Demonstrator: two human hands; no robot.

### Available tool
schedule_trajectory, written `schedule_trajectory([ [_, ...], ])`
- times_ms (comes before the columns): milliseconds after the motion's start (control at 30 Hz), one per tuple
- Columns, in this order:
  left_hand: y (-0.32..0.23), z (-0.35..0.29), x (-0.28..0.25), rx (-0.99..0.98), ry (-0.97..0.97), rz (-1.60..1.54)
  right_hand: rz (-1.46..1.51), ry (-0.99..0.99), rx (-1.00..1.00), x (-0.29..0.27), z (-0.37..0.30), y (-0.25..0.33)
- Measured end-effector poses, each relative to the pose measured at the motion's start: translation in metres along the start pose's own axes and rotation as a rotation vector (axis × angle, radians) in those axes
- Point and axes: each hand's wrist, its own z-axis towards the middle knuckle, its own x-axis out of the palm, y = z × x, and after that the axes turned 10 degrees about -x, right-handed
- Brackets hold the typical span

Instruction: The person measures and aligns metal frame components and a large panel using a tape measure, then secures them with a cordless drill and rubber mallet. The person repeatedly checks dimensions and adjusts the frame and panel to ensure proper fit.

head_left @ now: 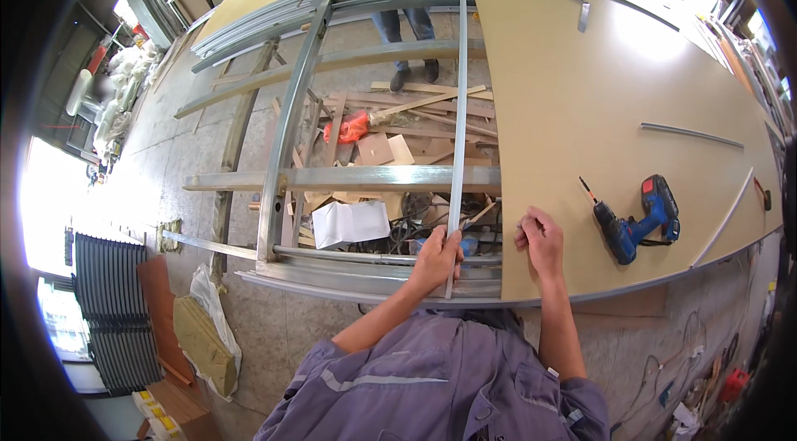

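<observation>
My left hand is wrapped round the near end of a long, thin metal strip. The strip runs away from me across an open metal frame, beside the left edge of a tan board. Over the board's near left corner, my right hand has its fingers curled together; whatever may be in them is too small to make out. A blue and black cordless drill with a bit fitted lies on the board to the right of that hand.
Loose metal strips and a small angled bracket lie on the board. Wood offcuts, a red bag and white paper show through the frame. Across the bench stands another person. Yellow insulation is at the left.
</observation>
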Motion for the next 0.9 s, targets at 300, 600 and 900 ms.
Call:
schedule_trajectory([
  [300,0.009,0.024,0.016,0.115,0.092,0.330,0.007,-0.006,0.013,0.003,-0.002,0.008],
  [600,0.024,0.050,0.044,0.124,0.164,0.276,0.083,-0.075,0.026,-0.012,-0.018,0.012],
  [900,0.017,0.047,0.049,0.016,0.247,0.140,-0.016,-0.198,-0.078,-0.081,-0.093,-0.007],
])
